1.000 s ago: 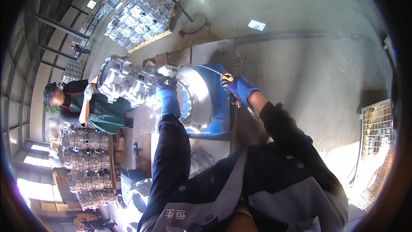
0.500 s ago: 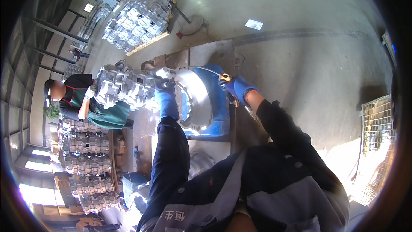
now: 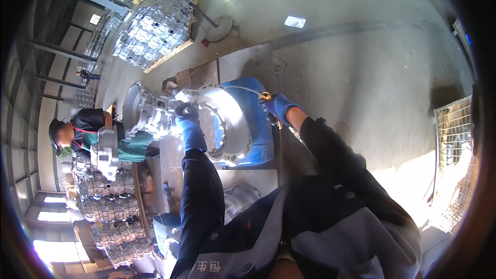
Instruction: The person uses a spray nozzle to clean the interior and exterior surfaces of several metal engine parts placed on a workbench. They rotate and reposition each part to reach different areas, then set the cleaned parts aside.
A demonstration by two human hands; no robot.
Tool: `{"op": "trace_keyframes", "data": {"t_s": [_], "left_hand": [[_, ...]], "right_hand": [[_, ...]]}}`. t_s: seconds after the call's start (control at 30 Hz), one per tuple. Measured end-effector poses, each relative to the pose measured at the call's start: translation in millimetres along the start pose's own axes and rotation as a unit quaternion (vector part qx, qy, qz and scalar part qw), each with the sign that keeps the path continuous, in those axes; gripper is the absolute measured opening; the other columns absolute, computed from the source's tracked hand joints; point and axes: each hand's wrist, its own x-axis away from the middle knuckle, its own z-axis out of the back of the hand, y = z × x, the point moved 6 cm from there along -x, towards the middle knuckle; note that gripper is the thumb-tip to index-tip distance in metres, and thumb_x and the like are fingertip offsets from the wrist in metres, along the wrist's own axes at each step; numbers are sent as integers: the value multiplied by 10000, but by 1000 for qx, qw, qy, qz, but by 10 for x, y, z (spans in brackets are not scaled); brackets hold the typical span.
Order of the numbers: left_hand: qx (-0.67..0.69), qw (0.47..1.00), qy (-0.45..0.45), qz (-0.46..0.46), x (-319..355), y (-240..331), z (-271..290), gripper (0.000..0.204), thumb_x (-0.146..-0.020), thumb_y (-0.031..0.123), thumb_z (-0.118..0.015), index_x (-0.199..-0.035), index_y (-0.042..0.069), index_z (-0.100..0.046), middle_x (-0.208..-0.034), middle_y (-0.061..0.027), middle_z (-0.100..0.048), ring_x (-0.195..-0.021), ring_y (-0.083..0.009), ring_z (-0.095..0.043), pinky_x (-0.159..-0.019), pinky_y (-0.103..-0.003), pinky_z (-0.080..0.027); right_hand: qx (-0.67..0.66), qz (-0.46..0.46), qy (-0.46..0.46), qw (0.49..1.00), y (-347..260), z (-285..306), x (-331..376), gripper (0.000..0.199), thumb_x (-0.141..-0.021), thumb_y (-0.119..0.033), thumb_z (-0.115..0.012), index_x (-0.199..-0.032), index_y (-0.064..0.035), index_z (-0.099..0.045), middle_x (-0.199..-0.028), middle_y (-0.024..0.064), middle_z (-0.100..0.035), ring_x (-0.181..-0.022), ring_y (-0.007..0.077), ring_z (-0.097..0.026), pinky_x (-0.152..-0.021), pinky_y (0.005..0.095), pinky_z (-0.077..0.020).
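A large ring-shaped silver metal housing [image 3: 236,119] rests on a blue plastic support [image 3: 262,129] on the workbench. My left hand [image 3: 188,115], in a blue glove, is closed on the housing's left edge. My right hand [image 3: 279,108], also gloved, grips an orange-handled air blow gun [image 3: 265,96] beside the blue support. Its thin curved nozzle reaches left over the housing's upper part, and a hose fitting hangs below the hand. More silver castings [image 3: 150,112] stand on the bench left of my left hand.
At the left, a co-worker [image 3: 85,130] in a green apron has a metal casting [image 3: 107,151] in front of the body. Stacked castings fill a pallet [image 3: 155,33] at upper left and racks [image 3: 111,201] at lower left. A wire cage [image 3: 454,160] stands at the right.
The co-worker has drawn back from the bench castings and now has one casting apart from them. The blow gun's nozzle stays over the housing; my left hand keeps its hold.
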Motion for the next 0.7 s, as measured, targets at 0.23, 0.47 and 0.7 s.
{"op": "trace_keyframes", "data": {"t_s": [0.23,0.47,0.7], "left_hand": [[100,994,10,36,36,95,-107,287,-750,52,-791,-969,77,-606,-844,-32,-630,-710,-123,-581,-615,-265,-502],[159,987,-4,6,58,33,-110,274,-771,99,-774,-985,45,-612,-850,-42,-634,-718,-121,-592,-652,-271,-519],[121,993,-13,2,11,16,-43,248,-768,77,-770,-960,38,-618,-833,-53,-642,-704,-126,-604,-628,-269,-526]], "right_hand": [[6,-23,28,999,352,43,-193,272,-907,-314,-668,-913,-45,-631,-638,74,-571,-501,185,-544,-425,357,-447],[-72,-34,7,997,462,217,-180,309,-892,-339,-686,-883,-34,-635,-650,75,-592,-508,182,-565,-439,348,-490],[-52,-56,10,997,473,188,-139,229,-912,-284,-664,-860,-63,-632,-633,54,-569,-510,171,-564,-438,354,-472]]}}
